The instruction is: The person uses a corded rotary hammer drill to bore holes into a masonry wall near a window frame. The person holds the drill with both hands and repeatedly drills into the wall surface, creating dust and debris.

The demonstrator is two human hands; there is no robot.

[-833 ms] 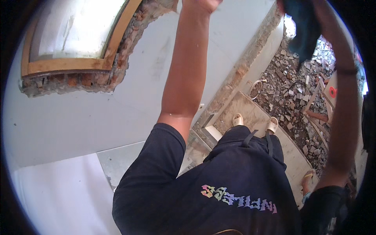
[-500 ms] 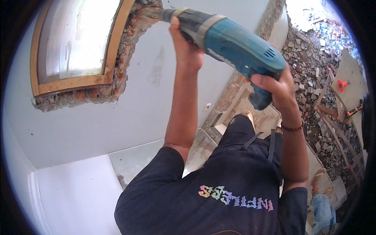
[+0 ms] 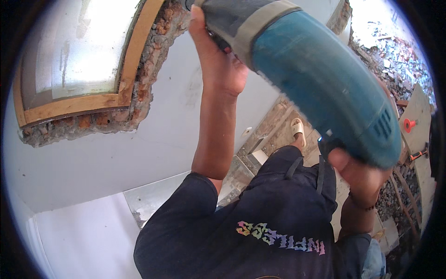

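A big teal and dark grey rotary hammer [image 3: 320, 79] slants across the upper view, its nose toward the wall beside the window. My left hand [image 3: 222, 69] is closed near the front end, its thumb up along the grey nose. At the rear, my right hand [image 3: 360, 174] grips the handle, mostly covered by the teal housing. The tool's tip runs out of the upper edge, so whether it touches the wall cannot be seen. Broken brickwork [image 3: 160, 49] lies exposed just left of the nose.
A wooden window frame [image 3: 74, 106] with a bright pane is set in the pale wall [image 3: 172, 116]. Rubble [image 3: 395, 56] covers the ground at right, near a board with an orange-handled hammer [image 3: 419, 154] and a red round piece [image 3: 409, 124]. My sandalled foot [image 3: 298, 132] stands below.
The rotary hammer has come closer to the camera, its rear end swinging down and right with my right hand. My left hand has shifted slightly up and left.
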